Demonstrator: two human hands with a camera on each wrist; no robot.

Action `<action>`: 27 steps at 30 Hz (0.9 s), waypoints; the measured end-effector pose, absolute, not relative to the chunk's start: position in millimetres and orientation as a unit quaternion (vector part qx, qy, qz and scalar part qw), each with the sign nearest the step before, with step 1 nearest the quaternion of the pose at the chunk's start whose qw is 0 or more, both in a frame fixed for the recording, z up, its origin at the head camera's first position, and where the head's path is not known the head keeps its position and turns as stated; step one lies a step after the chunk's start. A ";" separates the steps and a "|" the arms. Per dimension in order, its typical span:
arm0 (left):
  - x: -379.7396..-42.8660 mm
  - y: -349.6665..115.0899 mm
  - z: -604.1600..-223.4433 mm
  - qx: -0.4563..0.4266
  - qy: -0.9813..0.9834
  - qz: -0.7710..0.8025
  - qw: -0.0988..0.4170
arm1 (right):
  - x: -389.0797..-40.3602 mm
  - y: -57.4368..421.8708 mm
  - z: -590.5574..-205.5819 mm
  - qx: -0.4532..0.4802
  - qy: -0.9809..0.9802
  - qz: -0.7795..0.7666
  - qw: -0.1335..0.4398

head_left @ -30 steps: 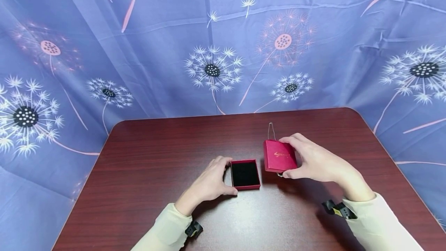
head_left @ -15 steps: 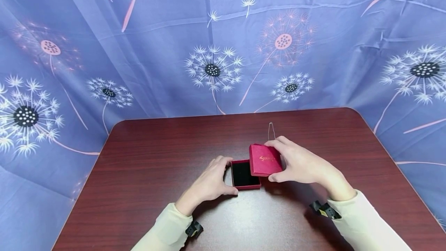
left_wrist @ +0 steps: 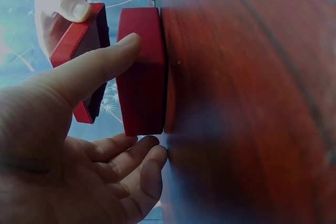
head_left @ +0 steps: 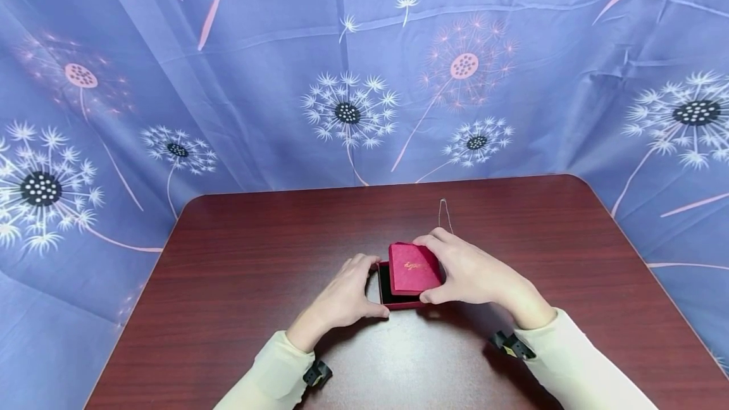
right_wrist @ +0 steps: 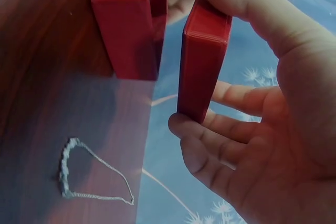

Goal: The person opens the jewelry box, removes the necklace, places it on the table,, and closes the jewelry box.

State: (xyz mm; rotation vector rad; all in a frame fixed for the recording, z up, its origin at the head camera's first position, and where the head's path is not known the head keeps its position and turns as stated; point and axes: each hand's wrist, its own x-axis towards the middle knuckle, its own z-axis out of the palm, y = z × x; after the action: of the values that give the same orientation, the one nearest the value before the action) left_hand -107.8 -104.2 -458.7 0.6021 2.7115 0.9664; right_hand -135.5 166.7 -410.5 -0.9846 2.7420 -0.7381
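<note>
A red jewelry box base [head_left: 397, 305] with a black lining rests on the table. My left hand [head_left: 344, 295] holds its left side, thumb on the near wall [left_wrist: 142, 72] and fingers around the far side. My right hand [head_left: 478, 274] grips the matching red lid [head_left: 414, 271], which bears gold lettering, between thumb and fingers. The lid is tilted above the base, covering its right part from the head view; a gap between them shows in both wrist views. Beyond the right hand lies a silver chain bracelet [right_wrist: 64, 169], partly hidden in the head view.
The dark red-brown wooden table [head_left: 273, 239] has rounded far corners. A blue cloth [head_left: 256, 81] with dandelion prints hangs behind it. Each wrist carries a small black device, such as the right one [head_left: 512, 345].
My right hand has moved left with the lid, from beside the base to over it. The left hand and the base have stayed in place, and so has the bracelet.
</note>
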 end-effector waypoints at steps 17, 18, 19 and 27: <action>-109.2 -104.9 -460.1 0.203 0.918 0.324 0.102 | -134.9 148.0 -422.4 -0.346 0.910 -0.222 0.057; -109.5 -104.8 -460.1 0.203 0.919 0.323 0.101 | -134.9 147.4 -422.6 -0.347 0.910 -0.222 0.057; -109.7 -104.7 -460.1 0.204 0.919 0.323 0.101 | -134.9 146.7 -422.8 -0.347 0.910 -0.221 0.058; -109.7 -104.3 -460.1 0.201 0.918 0.326 0.105 | -134.2 145.4 -425.9 -0.351 0.910 -0.212 0.054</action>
State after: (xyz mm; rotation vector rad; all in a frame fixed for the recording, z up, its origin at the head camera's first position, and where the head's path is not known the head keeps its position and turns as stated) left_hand -109.7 -104.3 -460.1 0.5921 2.7049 0.9617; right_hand -134.2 145.4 -425.9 -1.0680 2.7657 -0.6450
